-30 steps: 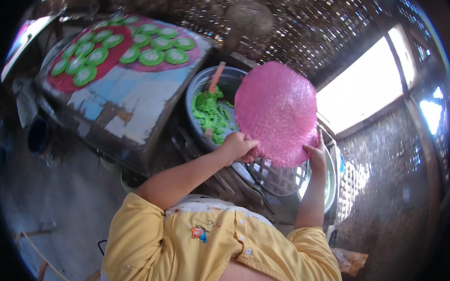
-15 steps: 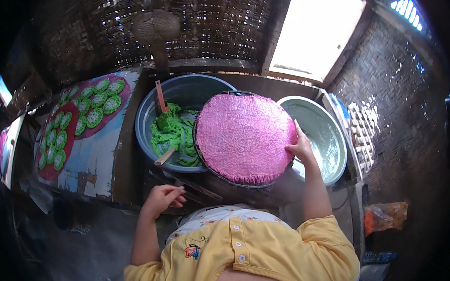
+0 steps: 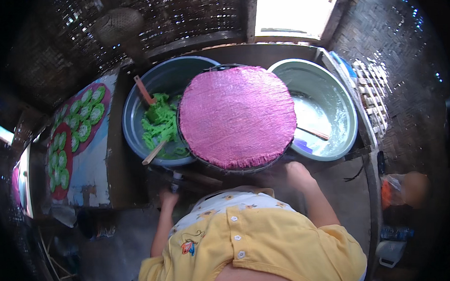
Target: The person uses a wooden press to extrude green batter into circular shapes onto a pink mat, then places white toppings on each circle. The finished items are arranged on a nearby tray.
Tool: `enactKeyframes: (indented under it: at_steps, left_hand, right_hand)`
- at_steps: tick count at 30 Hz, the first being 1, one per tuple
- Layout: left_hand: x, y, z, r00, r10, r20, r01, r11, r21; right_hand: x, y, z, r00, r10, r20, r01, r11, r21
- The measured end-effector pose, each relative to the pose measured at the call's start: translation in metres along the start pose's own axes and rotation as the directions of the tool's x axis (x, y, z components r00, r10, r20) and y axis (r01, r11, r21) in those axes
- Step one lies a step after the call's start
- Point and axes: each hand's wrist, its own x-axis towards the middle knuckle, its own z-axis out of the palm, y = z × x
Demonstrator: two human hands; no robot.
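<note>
Sheet (image 3: 236,115), pink, round, btwn blue tub (image 3: 165,75) & pale tub (image 3: 302,77); L hand (image 3: 168,198), R hand (image 3: 299,174) below, both grips unclear

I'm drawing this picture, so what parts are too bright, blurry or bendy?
In the head view, the window glares white and the pale green basin has a bright shine; in the head view, the right hand looks blurry; also in the head view, straight edges bend toward the picture's dark rim.
</note>
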Motion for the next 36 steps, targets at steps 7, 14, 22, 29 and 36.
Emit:
enactKeyframes:
  at_steps: [7, 14, 22, 29, 36]
  left_hand:
    - [0.024, -0.008, 0.033, 0.976, -0.206, -0.068, 0.202, 0.977, -0.061]
    - [0.000, -0.019, 0.015, 0.987, -0.136, 0.086, 0.159, 0.752, -0.640]
    - [-0.020, -0.012, -0.001, 0.980, -0.024, -0.199, -0.116, 0.740, -0.662]
    - [0.005, -0.001, 0.006, 0.980, -0.119, -0.157, 0.092, 0.982, -0.167]
    - [0.017, 0.012, 0.007, 0.977, -0.146, -0.155, 0.136, 0.988, -0.074]
  right_hand:
    - [0.057, 0.023, 0.058, 0.995, -0.010, -0.098, 0.058, 0.867, 0.495]
    - [0.028, 0.018, 0.018, 0.991, 0.008, -0.133, 0.061, 0.858, 0.510]
    - [-0.065, -0.005, -0.128, 0.847, -0.522, -0.103, 0.484, 0.674, 0.558]
    - [0.019, -0.101, -0.104, 0.623, -0.501, -0.601, 0.729, 0.650, 0.214]
    - [0.042, -0.115, -0.084, 0.606, -0.518, -0.603, 0.654, 0.756, 0.007]
